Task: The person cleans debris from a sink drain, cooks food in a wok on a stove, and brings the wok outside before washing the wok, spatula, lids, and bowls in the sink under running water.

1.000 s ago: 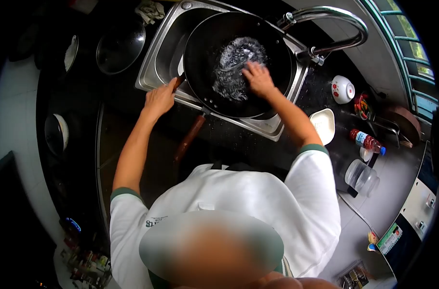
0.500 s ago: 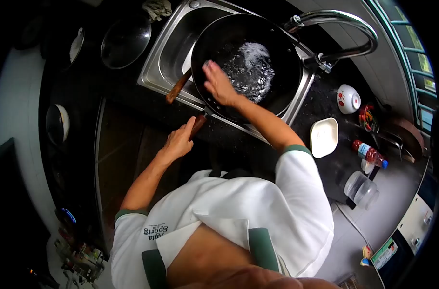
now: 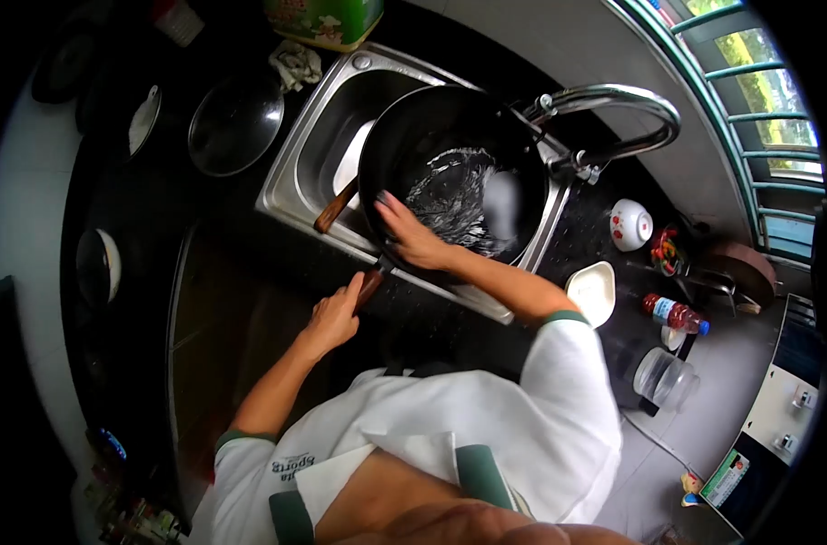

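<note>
A large black wok (image 3: 431, 127) rests over the steel sink (image 3: 318, 136), with sudsy water in its bottom. My left hand (image 3: 334, 316) is wrapped round the wok's reddish-brown handle (image 3: 370, 289) at the near side. Inside the wok, my right hand (image 3: 411, 234) lies against the near left wall; what is under its fingers, if anything, cannot be made out. Another wooden handle (image 3: 336, 207) sticks out of the sink beside the wok, and a white dish (image 3: 351, 159) shows partly beneath it.
A chrome faucet (image 3: 627, 95) arches at the right of the sink. Beyond it are a flowered bowl (image 3: 631, 225), a white dish (image 3: 592, 292), a red bottle (image 3: 675, 313) and a clear jar (image 3: 665, 378). A glass lid (image 3: 236, 125) and a cloth (image 3: 295, 65) lie left.
My left hand has gone from the wooden handle at the sink's left to the wok's handle. My right hand has moved from the middle of the wok to its near left wall.
</note>
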`<state>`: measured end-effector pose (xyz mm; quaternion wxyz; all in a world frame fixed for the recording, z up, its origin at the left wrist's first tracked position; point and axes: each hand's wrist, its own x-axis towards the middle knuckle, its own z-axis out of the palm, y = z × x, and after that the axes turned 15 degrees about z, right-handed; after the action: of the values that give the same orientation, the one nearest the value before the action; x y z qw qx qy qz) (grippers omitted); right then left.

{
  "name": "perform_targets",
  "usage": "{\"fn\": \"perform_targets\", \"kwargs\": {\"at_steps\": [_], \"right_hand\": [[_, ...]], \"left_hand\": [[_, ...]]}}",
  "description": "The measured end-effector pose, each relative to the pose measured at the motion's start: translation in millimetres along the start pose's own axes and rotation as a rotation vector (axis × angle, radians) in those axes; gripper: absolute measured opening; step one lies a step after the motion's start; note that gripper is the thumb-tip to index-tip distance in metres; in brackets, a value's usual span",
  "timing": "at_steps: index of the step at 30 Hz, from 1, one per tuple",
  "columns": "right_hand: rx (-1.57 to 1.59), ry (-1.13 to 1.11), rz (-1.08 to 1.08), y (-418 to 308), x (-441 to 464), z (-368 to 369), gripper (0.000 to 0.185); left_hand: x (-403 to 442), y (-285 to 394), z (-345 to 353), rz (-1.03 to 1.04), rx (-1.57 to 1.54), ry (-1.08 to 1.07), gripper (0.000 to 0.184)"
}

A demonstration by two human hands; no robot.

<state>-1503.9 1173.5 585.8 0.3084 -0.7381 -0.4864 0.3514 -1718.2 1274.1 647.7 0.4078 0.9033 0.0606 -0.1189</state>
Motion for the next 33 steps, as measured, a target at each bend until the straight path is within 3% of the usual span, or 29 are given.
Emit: {"fn": "perform_targets", "kwargs": {"at_steps": [2, 4, 6, 9, 11, 13, 16, 18, 19, 20, 22, 26, 29, 33], "right_hand": [[-0.157, 0.347, -0.215, -2, 58, -5, 0.073], [-0.399, 0.636, -0.197, 30, 108, -28, 0.054], [-0.731, 0.779, -0.118, 53, 114, -82, 0.048], [-1.166, 0.768, 0.123, 93, 60, -144, 0.047], [-1.254, 0.608, 0.167, 102, 7, -154, 0.046], [-1.320, 0.345, 0.361, 115, -36, -131, 0.048], [-0.833, 0.056, 0.552, 86, -65, -74, 0.053], [-0.450, -0.113, 0.422, 50, -49, -44, 0.058], [-0.392, 0.138, 0.180, 74, -42, -5, 0.062], [-0.308, 0.189, 0.118, 62, -25, 7, 0.066], [-0.352, 0.327, 0.092, 28, 21, 0, 0.066], [-0.625, 0.704, 0.008, 60, 88, -58, 0.058], [-0.991, 0.672, 0.181, 92, 51, -107, 0.047], [-1.067, 0.390, 0.289, 116, -38, -94, 0.046]], "left_hand": [[2, 6, -5, -0.048, 0.034, -0.068, 0.066], [2, 13, -7, -0.064, 0.051, -0.084, 0.065], [5, 11, -8, -0.086, 0.071, -0.109, 0.065], [1, 11, -6, -0.057, 0.054, -0.055, 0.064], [0, 8, -3, -0.034, 0.042, -0.033, 0.064], [1, 4, 1, -0.005, 0.031, 0.000, 0.064], [1, 1, 0, 0.002, 0.001, 0.024, 0.063], [2, 2, -2, -0.032, -0.001, -0.023, 0.063], [3, 3, -3, -0.035, 0.001, -0.022, 0.063], [4, 3, -4, -0.044, -0.001, -0.042, 0.064], [3, 4, -4, -0.061, -0.003, -0.068, 0.064], [2, 4, -4, -0.033, 0.014, -0.047, 0.065], [4, 6, -3, -0.054, 0.015, -0.051, 0.067], [2, 5, -4, -0.046, 0.014, -0.048, 0.065]]}}
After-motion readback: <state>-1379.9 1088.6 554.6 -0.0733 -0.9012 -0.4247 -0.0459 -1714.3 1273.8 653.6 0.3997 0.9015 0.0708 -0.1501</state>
